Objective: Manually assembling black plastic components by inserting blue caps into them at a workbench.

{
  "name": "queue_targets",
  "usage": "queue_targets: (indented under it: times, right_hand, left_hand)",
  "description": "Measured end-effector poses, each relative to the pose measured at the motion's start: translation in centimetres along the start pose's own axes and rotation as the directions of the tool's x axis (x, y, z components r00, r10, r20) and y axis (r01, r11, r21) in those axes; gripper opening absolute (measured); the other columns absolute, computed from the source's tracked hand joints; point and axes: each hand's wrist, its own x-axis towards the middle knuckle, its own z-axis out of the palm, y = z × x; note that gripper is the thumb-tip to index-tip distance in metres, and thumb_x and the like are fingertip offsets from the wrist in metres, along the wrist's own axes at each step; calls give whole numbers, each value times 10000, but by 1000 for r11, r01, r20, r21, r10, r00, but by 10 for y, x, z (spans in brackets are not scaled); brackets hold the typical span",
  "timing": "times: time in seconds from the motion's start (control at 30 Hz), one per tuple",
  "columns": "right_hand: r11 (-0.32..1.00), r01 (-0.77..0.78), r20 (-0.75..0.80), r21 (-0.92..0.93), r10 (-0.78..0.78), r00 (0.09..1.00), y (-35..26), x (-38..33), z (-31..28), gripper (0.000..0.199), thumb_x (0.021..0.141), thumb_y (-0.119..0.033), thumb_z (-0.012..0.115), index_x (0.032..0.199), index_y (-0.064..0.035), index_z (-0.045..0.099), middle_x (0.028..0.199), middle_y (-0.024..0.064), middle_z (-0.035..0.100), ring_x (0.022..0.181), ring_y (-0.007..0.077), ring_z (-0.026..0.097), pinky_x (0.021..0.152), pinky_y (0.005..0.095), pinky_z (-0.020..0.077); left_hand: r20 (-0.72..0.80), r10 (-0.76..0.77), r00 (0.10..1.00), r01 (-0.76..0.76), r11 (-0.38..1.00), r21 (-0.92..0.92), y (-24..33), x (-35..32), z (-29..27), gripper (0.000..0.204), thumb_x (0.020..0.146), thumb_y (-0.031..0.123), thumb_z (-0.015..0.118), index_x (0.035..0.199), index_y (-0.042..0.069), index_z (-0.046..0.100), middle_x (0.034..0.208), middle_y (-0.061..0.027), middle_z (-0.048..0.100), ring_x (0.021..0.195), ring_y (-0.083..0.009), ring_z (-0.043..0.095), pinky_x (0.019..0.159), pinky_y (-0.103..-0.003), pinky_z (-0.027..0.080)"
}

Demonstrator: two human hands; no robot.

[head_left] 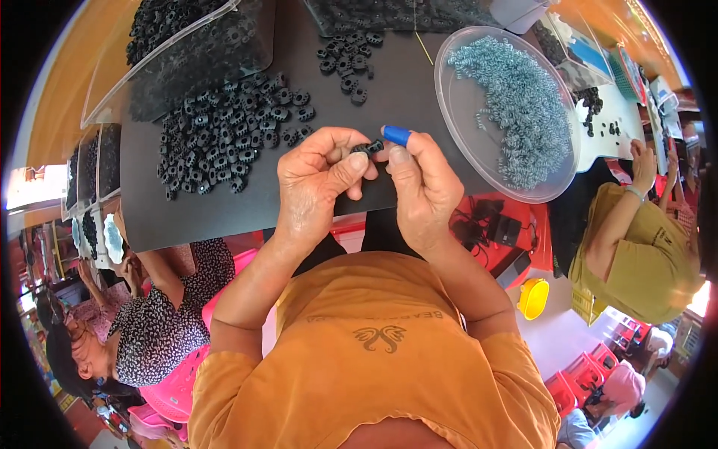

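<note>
Your left hand [318, 176] has its fingers pinched closed on a black part [365, 148], held just above the near side of the worktop [407, 86]. Your right hand [428, 179] has thumb and index finger nearly together right beside it; can't tell whether they grip anything. Risks, near first: the part is small and held by the tips, so a loose pinch could drop it over the near edge. The blue wrap [396, 135] on your right index finger may dull feel and let small pieces slip. Farther left, a sleeve or wrist could brush the pile [224, 138] and scatter it. Right, a knock to the tray [470, 135] could spill springs [516, 105], which probably tangle too.

Hard to see: your fingers cover much of the part, so its open side is unclear. Far bins [202, 63] [366, 16] are cut off by the frame.
</note>
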Motion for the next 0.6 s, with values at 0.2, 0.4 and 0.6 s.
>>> queue_targets:
  times: [0.2,0.4,0.6]
  right_hand:
    - [921,-307,58,242,302,952,-10,9,-5,219,950,-136,497,1041,36,597,828,45,618,673,63,512,594,203,429]
    - [907,-320,44,274,321,946,-8,6,-3,196,942,-147,527,1006,23,601,799,26,628,684,53,503,614,202,433]
    - [891,-294,12,345,309,951,-6,5,-6,201,942,-157,530,999,21,604,792,28,629,666,54,497,593,200,425]
  left_hand:
    - [2,15,1000,-15,994,111,9,-7,0,150,858,71,638,984,-8,625,790,-28,620,685,-55,544,570,-187,454]
    - [408,206,889,-453,268,850,46,10,-14,156,720,36,662,870,32,618,713,-117,541,648,-269,554,567,-329,437]
    - [637,124,761,-636,-53,770,36,27,-14,138,713,61,658,778,40,538,675,-99,487,656,-292,559,558,-390,444]
